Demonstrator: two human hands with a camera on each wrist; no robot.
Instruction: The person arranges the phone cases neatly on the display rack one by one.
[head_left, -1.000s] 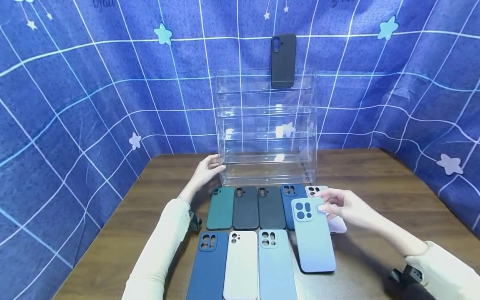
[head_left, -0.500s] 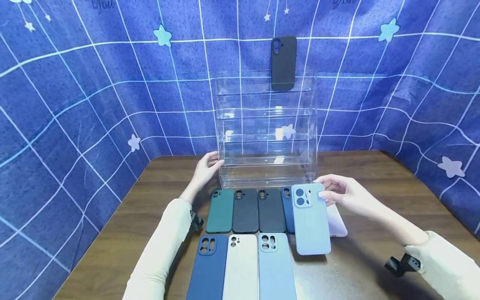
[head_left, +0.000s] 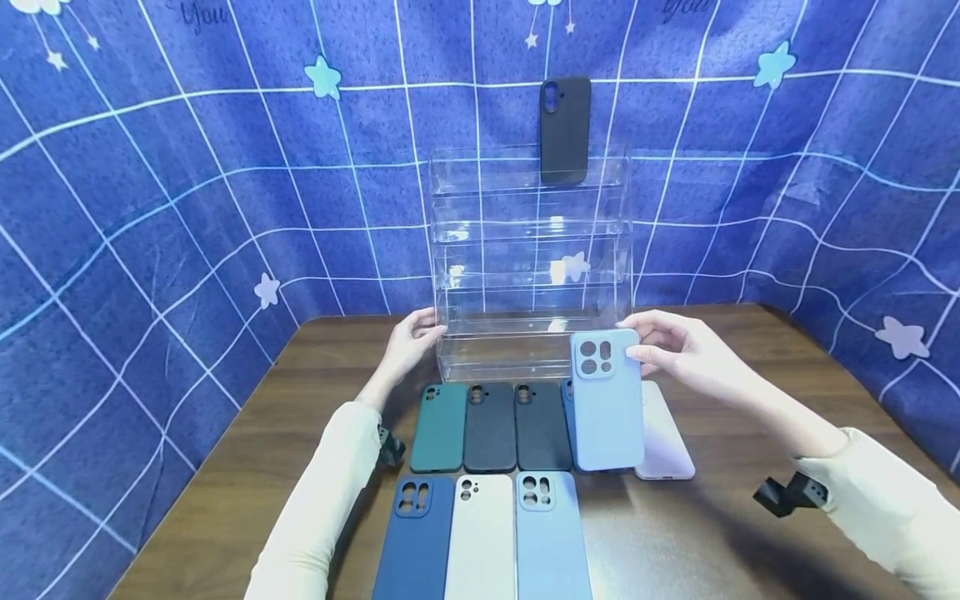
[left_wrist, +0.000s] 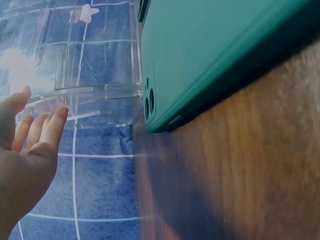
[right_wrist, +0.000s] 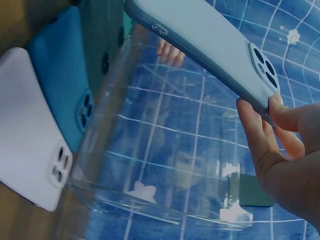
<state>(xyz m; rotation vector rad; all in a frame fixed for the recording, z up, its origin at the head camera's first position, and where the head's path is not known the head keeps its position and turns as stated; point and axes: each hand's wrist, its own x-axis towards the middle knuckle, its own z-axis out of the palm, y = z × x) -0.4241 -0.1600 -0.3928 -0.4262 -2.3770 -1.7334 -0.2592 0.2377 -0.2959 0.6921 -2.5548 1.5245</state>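
Observation:
My right hand [head_left: 678,350] pinches a light blue phone case [head_left: 607,417] by its upper right edge, thumb on the back near the camera cutouts. The case is held upright before the lower right of a clear tiered display rack [head_left: 491,367], overlapping it and mostly hiding a dark blue case. In the right wrist view, the held case [right_wrist: 200,45] slants above the rack. My left hand [head_left: 408,342] holds the rack's left side, thumb toward the front and fingers behind. A black phone case [head_left: 566,129] stands in the top tier.
On the wooden table [head_left: 300,450], a green case [head_left: 438,429], two black ones and a pale lilac case [head_left: 660,433] lie before the rack. Nearer are a navy case [head_left: 416,533], a cream case [head_left: 482,533] and another light blue case [head_left: 552,533]. A patterned blue cloth [head_left: 262,167] hangs behind.
My right hand has raised the light blue case from over the lilac case and brought it up and slightly left, against the rack's lower right in view. The left hand has stayed put.

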